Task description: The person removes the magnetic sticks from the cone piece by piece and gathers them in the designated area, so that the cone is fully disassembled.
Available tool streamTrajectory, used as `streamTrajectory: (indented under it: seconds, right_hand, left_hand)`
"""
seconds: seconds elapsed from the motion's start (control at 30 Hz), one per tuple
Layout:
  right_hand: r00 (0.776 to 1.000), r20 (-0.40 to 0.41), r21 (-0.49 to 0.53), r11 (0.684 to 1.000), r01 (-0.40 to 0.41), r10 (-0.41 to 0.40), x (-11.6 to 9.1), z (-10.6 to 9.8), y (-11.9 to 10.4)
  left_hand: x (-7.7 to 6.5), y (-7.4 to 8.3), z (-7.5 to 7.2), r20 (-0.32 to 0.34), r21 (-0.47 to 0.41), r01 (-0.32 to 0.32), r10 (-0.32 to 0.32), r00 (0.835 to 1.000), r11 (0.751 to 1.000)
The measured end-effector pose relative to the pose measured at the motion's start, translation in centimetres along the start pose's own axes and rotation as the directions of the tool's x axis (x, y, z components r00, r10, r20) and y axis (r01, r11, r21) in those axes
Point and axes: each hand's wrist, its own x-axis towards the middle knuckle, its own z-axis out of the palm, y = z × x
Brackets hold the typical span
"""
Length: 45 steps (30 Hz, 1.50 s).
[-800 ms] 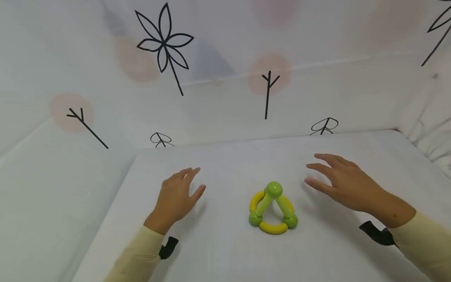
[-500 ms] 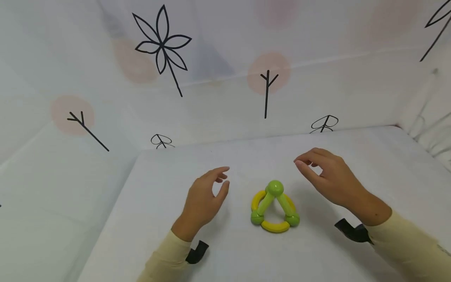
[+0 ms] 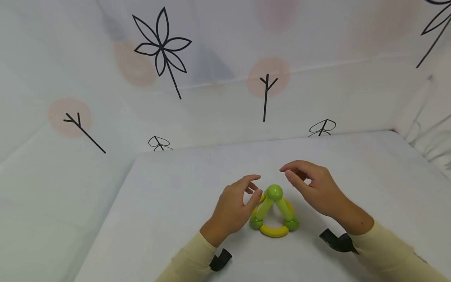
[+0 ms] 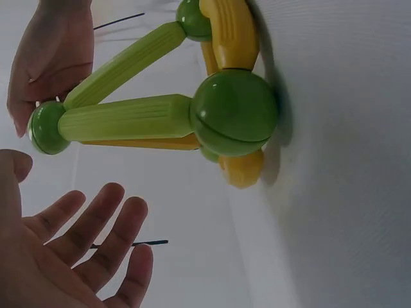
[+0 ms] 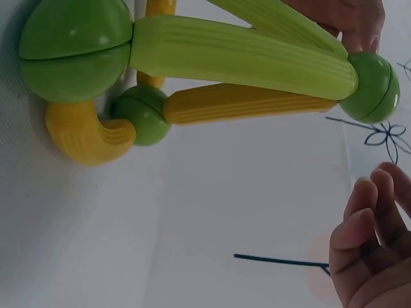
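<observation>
A pyramid of toy construction rods and balls (image 3: pixel 274 192) stands on the white table in the head view. Green balls form its corners, light green straight rods rise to the top ball, and curved yellow rods make the base. The left wrist view shows the pyramid (image 4: pixel 128 119) up close. My left hand (image 3: pixel 232 205) is just left of it, thumb overlapping its left side in the head view, fingers loosely bent around nothing. To the right, my right hand (image 3: pixel 313 188) hovers beside and behind the top ball, fingers bent and holding nothing. A straight yellow rod (image 5: pixel 250 102) shows in the right wrist view.
White table surface (image 3: pixel 176 188) spreads around the pyramid. Behind it hangs a white cloth wall (image 3: pixel 218 113) printed with black plant drawings and pale spots. Black curved pieces (image 3: pixel 220 260) sit under both sleeved wrists.
Both hands have come inward toward the pyramid, the left moving right and the right moving left. Their fingers have bent more. The pyramid stays in place on the table.
</observation>
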Motion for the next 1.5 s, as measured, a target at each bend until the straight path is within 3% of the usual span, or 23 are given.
streamTrajectory:
  seconds: [0.23,0.4,0.63,1.03,1.5]
  right_hand:
    - [0.981,0.185,0.109,0.993,0.038,-0.058,-0.3,0.8,0.3]
    - [0.969,0.232,0.163,0.985,0.051,-0.089,-0.5,1.1,0.6]
    - [0.952,0.262,0.206,0.973,0.104,-0.158,-0.5,1.3,0.9]
    - [0.943,0.303,0.230,0.971,0.066,-0.135,-0.7,1.7,0.5]
    - [0.934,0.354,0.218,0.976,-0.028,-0.052,-0.7,1.9,0.0]
  left_hand:
    - [-0.2,-0.2,0.8,0.140,0.020,-0.003,0.000,0.990,1.000]
    - [0.0,-0.2,0.8,0.195,-0.017,-0.001,0.004,0.981,1.000]
    - [0.0,-0.5,1.0,0.191,-0.064,-0.021,0.033,0.981,0.998]
    - [0.0,-1.2,1.3,0.187,-0.273,-0.009,0.062,0.980,0.962]
    - [0.2,-1.1,0.9,0.169,-0.295,-0.004,0.057,0.984,0.956]
